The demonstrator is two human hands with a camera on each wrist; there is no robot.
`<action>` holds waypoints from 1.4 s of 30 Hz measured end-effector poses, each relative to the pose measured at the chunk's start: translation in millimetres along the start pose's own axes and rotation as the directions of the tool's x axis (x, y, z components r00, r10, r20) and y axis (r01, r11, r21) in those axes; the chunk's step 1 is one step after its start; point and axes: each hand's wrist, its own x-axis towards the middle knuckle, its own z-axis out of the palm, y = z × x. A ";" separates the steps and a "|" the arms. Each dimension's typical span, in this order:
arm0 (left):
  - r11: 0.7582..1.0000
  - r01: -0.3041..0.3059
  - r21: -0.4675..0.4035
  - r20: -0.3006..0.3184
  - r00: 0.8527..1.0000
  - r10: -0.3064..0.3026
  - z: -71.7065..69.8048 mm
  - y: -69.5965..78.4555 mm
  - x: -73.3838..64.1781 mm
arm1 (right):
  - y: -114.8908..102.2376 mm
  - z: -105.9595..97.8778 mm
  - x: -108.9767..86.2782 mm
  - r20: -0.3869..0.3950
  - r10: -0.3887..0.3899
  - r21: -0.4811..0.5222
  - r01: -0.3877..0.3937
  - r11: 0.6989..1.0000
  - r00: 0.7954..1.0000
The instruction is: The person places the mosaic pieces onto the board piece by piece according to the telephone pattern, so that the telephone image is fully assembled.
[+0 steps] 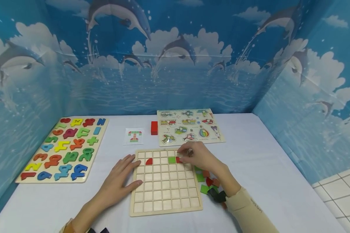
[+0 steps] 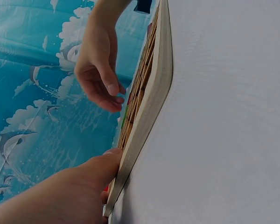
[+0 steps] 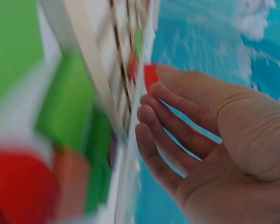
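On the worktop's (image 1: 250, 161) far left lies your number-and-letter puzzle (image 1: 64, 149), well apart from the work. Moving right, your left hand (image 1: 121, 183) rests flat against the left edge of the wooden grid board (image 1: 164, 194), fingers straight and spread, thumb along the rim; the left wrist view shows the thumb (image 2: 95, 170) pressed to the board's edge. Beyond the board sit a small pattern card (image 1: 134, 136) and a red block (image 1: 154, 127), with the vehicle puzzle (image 1: 189, 127) to their right.

On the board's second row you have a red quarter-round piece (image 1: 149, 161) already seated, then a green square (image 1: 171, 159). Just right of that, your right hand (image 1: 199, 157) pinches a small red tile (image 1: 178, 159) at its fingertips, grip closed on it, touching the board beside the green square. The tile lies leftward from your palm, at the fingertips; it looks roughly square, so I cannot tell a long axis or which way it points. Your right hand is plainly the nearer one.

Farther right, beside the board's right edge and under your wrist, lies the loose pile of tiles (image 1: 210, 186), green, red and dark.
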 end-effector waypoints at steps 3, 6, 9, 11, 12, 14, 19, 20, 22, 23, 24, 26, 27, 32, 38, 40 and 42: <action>1.000 -0.004 -0.003 -0.002 1.000 0.004 0.4 0.9 0.4 | 11.7 -20.4 -6.2 0.011 0.050 0.031 -0.051 0.998 0.999; 1.000 -0.006 -0.001 -0.001 1.000 0.006 0.8 1.0 0.6 | 21.1 -38.3 -12.3 0.012 0.118 0.038 -0.118 0.992 0.993; 1.000 -0.002 0.005 0.001 1.000 0.002 1.2 0.1 0.5 | 30.6 -48.2 -15.9 0.033 0.138 0.024 -0.138 0.990 0.990; 1.000 0.002 0.006 0.003 1.000 -0.002 1.4 -0.7 0.4 | 37.4 -48.6 -15.3 0.061 0.138 0.019 -0.139 0.990 0.989; 1.000 0.004 0.007 0.004 1.000 -0.004 1.4 -1.0 0.3 | 40.6 -47.6 -14.5 0.078 0.137 0.020 -0.139 0.990 0.987; 1.000 0.010 0.005 0.006 1.000 -0.010 1.4 -1.4 -0.3 | 44.9 -44.1 -12.7 0.114 0.145 0.028 -0.150 0.988 0.983; 1.000 0.007 0.002 0.004 1.000 -0.007 1.0 -1.0 -0.8 | 44.1 -39.1 -12.0 0.160 0.186 0.047 -0.196 0.979 0.969; 1.000 0.005 0.002 0.004 1.000 -0.005 0.8 -0.8 -0.8 | 43.4 -38.7 -12.3 0.161 0.193 0.044 -0.203 0.978 0.968; 1.000 0.000 0.004 0.004 1.000 0.000 0.6 -0.5 -0.2 | 42.6 -37.6 -12.5 0.158 0.194 0.037 -0.202 0.979 0.968; 1.000 -0.002 0.004 0.004 1.000 0.002 0.5 -0.2 0.1 | 42.5 -37.1 -12.6 0.158 0.193 0.034 -0.200 0.979 0.969; 1.000 -0.002 0.004 0.004 1.000 0.002 0.3 -0.1 0.3 | 42.4 -36.7 -12.6 0.158 0.189 0.031 -0.196 0.980 0.969; 1.000 -0.002 0.003 0.006 1.000 0.002 -0.2 0.2 0.6 | 42.3 -35.9 -12.4 0.161 0.183 0.025 -0.189 0.982 0.970; 1.000 -0.003 0.003 0.005 1.000 0.003 -0.5 0.3 0.6 | 42.2 -35.7 -12.4 0.165 0.182 0.024 -0.188 0.982 0.969; 1.000 0.004 0.001 0.007 1.000 -0.004 -1.8 0.8 0.6 | 40.4 -36.4 -11.9 0.179 0.182 0.016 -0.187 0.982 0.967; 1.000 0.011 0.003 0.010 1.000 -0.011 -1.6 1.8 0.3 | 37.3 -39.3 -10.8 0.191 0.119 0.032 -0.127 0.991 0.974; 1.000 0.008 0.002 0.009 1.000 -0.008 -1.6 1.9 0.4 | 35.2 -40.6 -11.3 0.193 0.094 0.059 -0.108 0.992 0.977; 1.000 0.005 0.002 0.009 1.000 -0.005 -1.9 1.9 0.5 | 32.3 -40.7 -11.5 0.208 0.052 0.095 -0.073 0.993 0.977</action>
